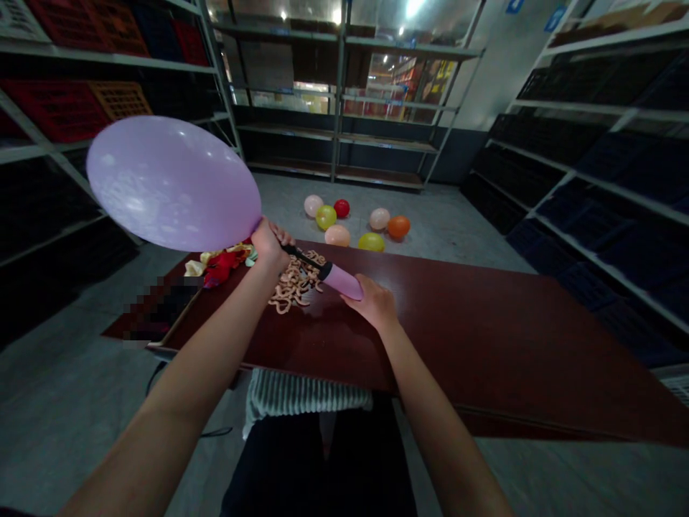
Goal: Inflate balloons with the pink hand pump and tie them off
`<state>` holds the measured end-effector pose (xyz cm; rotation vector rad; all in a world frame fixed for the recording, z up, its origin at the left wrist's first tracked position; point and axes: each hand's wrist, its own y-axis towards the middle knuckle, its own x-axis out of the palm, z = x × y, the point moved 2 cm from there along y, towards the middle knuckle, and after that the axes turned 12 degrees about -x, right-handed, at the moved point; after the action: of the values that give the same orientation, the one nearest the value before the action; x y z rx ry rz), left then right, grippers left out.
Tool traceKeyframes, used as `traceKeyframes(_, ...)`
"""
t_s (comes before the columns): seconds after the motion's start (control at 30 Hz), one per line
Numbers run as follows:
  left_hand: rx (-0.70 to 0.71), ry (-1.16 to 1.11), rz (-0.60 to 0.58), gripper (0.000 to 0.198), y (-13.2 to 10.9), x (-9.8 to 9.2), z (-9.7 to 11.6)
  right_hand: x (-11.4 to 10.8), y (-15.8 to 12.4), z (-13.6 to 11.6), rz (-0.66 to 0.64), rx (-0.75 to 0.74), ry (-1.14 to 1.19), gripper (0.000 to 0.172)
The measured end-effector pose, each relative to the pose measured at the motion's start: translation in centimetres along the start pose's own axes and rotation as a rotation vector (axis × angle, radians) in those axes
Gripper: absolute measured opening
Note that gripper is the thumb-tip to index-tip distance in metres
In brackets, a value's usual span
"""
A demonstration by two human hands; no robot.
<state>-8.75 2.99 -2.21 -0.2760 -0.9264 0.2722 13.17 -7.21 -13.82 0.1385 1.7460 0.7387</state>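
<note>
1. Above a dark red tabletop [484,337], a round lilac latex balloon [173,184] sits inflated on the black nozzle [300,255] of a pink hand pump [342,280].
2. Reaching forward, the left hand [272,248] clenches the balloon's neck around that nozzle.
3. The outstretched right hand [372,303] grasps the pump's pink barrel.
4. Beneath them lies a heap of limp peach balloons [293,283]; crumpled red fabric [223,266] sits nearby.
5. Beyond the table, inflated multicoloured balloons [337,235] rest on the grey floor [446,230].
</note>
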Motion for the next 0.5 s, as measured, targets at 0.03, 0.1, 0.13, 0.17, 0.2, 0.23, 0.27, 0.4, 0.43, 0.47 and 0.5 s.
traceKeyframes(0.03,0.008,-0.011,-0.003,0.045,0.0,-0.4,0.8,0.0,-0.1,0.0,-0.001,-0.009,-0.011,0.043)
traceKeyframes(0.1,0.028,-0.030,-0.004,0.046,0.2,-1.2,2.4,0.1,-0.2,-0.1,-0.002,-0.028,-0.024,0.044)
traceKeyframes(0.13,0.036,-0.038,-0.001,0.046,0.2,-1.6,3.3,0.1,-0.3,-0.2,-0.002,-0.040,-0.026,0.044)
traceKeyframes(0.17,0.039,-0.046,0.004,0.046,0.2,-2.0,4.2,0.2,-0.3,-0.3,-0.001,-0.052,-0.025,0.044)
traceKeyframes(0.2,0.038,-0.052,0.008,0.046,0.2,-2.3,5.1,0.2,-0.3,-0.4,0.000,-0.064,-0.022,0.044)
traceKeyframes(0.23,0.034,-0.056,0.012,0.046,0.1,-2.7,6.0,0.3,-0.2,-0.5,0.000,-0.077,-0.018,0.044)
traceKeyframes(0.27,0.031,-0.057,0.012,0.046,0.0,-2.9,6.7,0.4,-0.2,-0.6,-0.004,-0.094,-0.012,0.044)
traceKeyframes(0.4,0.045,-0.033,-0.009,0.045,-0.6,-2.4,8.2,0.7,0.1,-0.9,0.003,-0.159,0.020,0.046)
traceKeyframes(0.43,0.057,-0.020,-0.022,0.046,-0.7,-1.9,8.1,0.8,0.1,-0.8,0.023,-0.160,0.024,0.045)
traceKeyframes(0.47,0.073,-0.005,-0.039,0.047,-0.7,-1.1,7.9,0.8,0.0,-0.6,0.047,-0.151,0.027,0.045)
traceKeyframes(0.5,0.089,0.013,-0.058,0.048,-0.7,-0.2,7.6,0.8,0.0,-0.4,0.080,-0.136,0.031,0.043)
